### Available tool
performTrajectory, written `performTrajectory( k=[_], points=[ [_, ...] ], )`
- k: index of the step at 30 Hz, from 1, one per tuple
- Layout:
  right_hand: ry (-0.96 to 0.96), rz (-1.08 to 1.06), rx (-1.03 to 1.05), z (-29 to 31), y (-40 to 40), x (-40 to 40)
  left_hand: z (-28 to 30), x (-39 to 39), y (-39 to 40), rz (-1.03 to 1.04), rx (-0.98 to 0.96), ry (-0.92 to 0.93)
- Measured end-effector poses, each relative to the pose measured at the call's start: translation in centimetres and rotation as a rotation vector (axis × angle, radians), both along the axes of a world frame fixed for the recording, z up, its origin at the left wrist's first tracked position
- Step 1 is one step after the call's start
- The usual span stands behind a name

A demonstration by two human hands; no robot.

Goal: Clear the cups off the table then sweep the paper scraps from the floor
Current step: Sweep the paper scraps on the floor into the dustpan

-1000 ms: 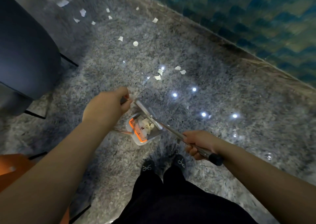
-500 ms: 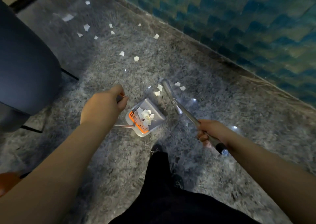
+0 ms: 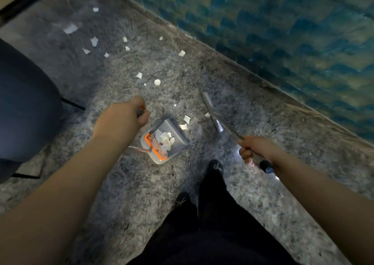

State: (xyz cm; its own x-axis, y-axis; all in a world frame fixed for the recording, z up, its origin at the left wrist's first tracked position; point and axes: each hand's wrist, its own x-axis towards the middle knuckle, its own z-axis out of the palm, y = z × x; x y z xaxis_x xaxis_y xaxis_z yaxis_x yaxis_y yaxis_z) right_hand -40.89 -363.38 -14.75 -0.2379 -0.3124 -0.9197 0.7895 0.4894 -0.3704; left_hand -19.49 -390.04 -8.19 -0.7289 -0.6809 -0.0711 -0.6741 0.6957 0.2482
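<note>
**Q:** Which step of the task is in hand?

**A:** The sweeping, I judge; no cups or table are in view. The left hand (image 3: 121, 119) has its fingers curled round the dustpan handle (image 3: 139, 110), steadying the dustpan (image 3: 168, 141) on the speckled stone floor (image 3: 253, 194). The right hand (image 3: 256, 149) has its fingers wrapped tight around the broom handle (image 3: 232, 134). The broom head (image 3: 211, 110) sits just beyond the pan's open edge, to its right.

**Q:** What does the next move call for?

**A:** Probably a short pull of the broom head toward the pan mouth, gathering the nearest paper scraps (image 3: 185, 123) while the left hand keeps the pan still.

**Q:** How many of each thing?

**A:** One dustpan, one broom. Three scraps lie near the pan mouth, one touching the broom head. About eleven more lie scattered farther off toward the wall (image 3: 283, 32). A small heap is already in the pan; I cannot count its pieces. A dark chair (image 3: 24, 102) stands at the left.
</note>
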Motion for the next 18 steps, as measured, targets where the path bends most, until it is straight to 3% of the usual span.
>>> performTrajectory(
  k=[11, 18],
  points=[
    [-0.035, 0.123, 0.115, -1.8, -6.9, -13.2, -0.2, -9.4, -5.2, 0.033, 0.04, -0.136],
    [-0.077, 0.259, 0.236, -4.3, -9.9, -18.1, -0.1, -10.8, -8.1, 0.123, 0.089, -0.185]
  ],
)
